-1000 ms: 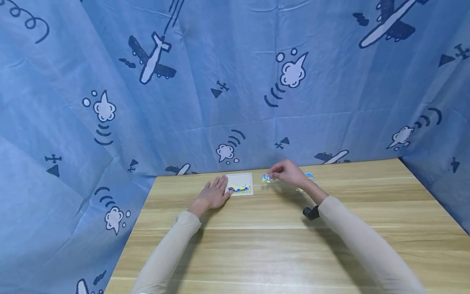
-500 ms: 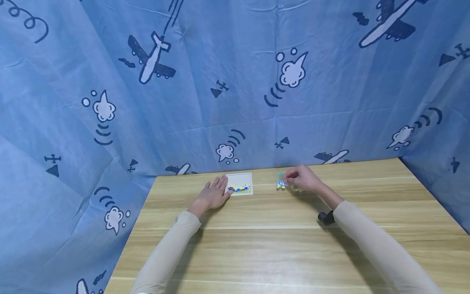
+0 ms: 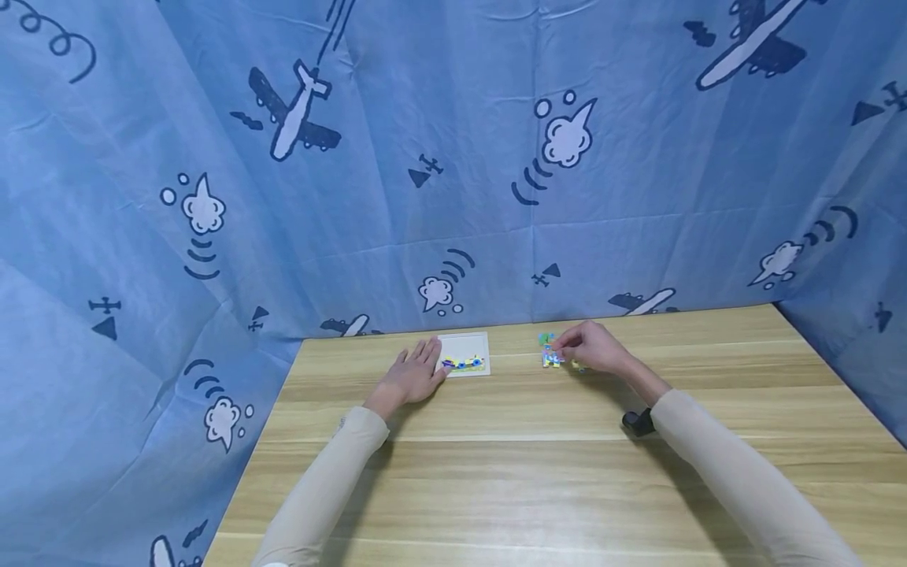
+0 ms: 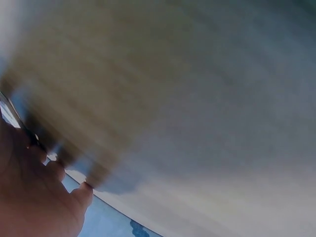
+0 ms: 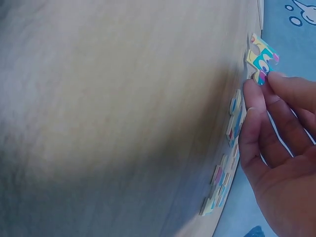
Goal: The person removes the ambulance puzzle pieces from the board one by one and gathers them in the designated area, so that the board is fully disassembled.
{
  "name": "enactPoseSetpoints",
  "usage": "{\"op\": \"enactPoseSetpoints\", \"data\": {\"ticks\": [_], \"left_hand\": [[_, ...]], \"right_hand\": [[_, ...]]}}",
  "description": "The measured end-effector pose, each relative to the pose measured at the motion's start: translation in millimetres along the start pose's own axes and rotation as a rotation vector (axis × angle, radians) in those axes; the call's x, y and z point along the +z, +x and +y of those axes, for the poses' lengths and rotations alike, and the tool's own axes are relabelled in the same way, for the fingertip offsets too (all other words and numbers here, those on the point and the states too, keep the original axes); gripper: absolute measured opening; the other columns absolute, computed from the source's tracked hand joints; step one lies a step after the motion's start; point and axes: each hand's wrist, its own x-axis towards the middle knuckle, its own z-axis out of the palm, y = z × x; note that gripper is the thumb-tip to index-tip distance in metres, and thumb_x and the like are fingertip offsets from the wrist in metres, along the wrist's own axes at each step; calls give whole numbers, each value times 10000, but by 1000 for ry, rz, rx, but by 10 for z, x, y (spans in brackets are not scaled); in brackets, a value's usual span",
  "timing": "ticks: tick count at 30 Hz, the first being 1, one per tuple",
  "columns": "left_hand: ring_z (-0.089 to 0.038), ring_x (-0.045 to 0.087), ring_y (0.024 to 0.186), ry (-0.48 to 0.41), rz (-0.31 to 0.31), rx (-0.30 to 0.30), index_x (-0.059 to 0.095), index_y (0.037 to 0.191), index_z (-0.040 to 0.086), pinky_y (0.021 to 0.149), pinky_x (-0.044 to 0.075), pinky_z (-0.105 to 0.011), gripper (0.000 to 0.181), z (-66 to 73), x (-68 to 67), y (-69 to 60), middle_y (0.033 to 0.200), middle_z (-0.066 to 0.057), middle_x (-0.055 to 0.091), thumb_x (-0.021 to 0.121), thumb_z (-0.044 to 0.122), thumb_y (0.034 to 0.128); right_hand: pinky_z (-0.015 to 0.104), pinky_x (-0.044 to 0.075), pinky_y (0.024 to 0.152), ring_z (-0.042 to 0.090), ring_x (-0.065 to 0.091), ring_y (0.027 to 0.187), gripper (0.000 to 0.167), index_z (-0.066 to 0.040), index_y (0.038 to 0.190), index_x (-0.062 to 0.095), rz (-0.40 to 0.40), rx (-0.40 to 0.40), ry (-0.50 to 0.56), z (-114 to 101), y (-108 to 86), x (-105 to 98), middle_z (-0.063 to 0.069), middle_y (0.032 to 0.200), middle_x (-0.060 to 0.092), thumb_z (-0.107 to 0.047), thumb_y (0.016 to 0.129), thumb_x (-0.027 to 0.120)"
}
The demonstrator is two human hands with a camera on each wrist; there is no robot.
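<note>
A white puzzle tray (image 3: 462, 346) lies near the table's back edge, with a yellow and blue strip of pieces (image 3: 464, 364) along its front side. My left hand (image 3: 413, 376) rests flat, fingers straight, on the tray's left edge; the left wrist view shows the same hand (image 4: 44, 192). In the right wrist view my right hand (image 5: 284, 143) pinches a yellow and teal piece (image 5: 260, 59) between thumb and fingers, above the table. The head view has that hand (image 3: 595, 346) right of the tray, beside loose pieces (image 3: 546, 339).
More loose pieces (image 5: 217, 175) lie along the table beneath my right hand. A black object (image 3: 639, 423) sits at my right wrist. A blue curtain (image 3: 453, 157) with airplane drawings hangs behind the wooden table (image 3: 496, 472).
My right hand has moved to the right, away from the tray, with the piece in its fingers, and is now among the loose pieces. My left hand has stayed on the tray.
</note>
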Motion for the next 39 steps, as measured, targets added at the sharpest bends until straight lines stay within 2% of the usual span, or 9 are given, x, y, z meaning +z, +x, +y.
{"op": "enactPoseSetpoints", "data": {"ticks": [10,20,32,39], "left_hand": [[-281,79,1676,-10,8,11,85,1705,114,1359,150,-545,729,-3,1,-3,1801,-46,56,206,547,1131],[-264,65,1678,8,2,2,60,1707,131,1362,140,-534,730,-1,8,0,1801,-32,33,186,558,1129],[-262,58,1679,1,1,-2,58,1707,131,1364,132,-533,732,-6,16,4,1802,-30,32,189,560,1128],[-269,63,1677,0,5,0,63,1706,126,1363,131,-533,734,-9,11,11,1801,-35,38,190,559,1128]], "right_hand": [[233,526,637,136,701,805,163,18,1028,805,-30,17,-13,10,27,5,158,994,809,17,946,664],[281,525,739,155,657,830,97,-46,938,820,-19,0,-143,-36,72,13,97,946,807,-43,927,723],[272,536,703,146,639,779,105,-20,957,815,-23,7,-224,-99,114,60,97,922,799,-58,932,721],[281,525,704,142,627,766,113,-30,943,819,-29,-23,-255,-119,93,52,85,916,803,-34,927,708]]}}
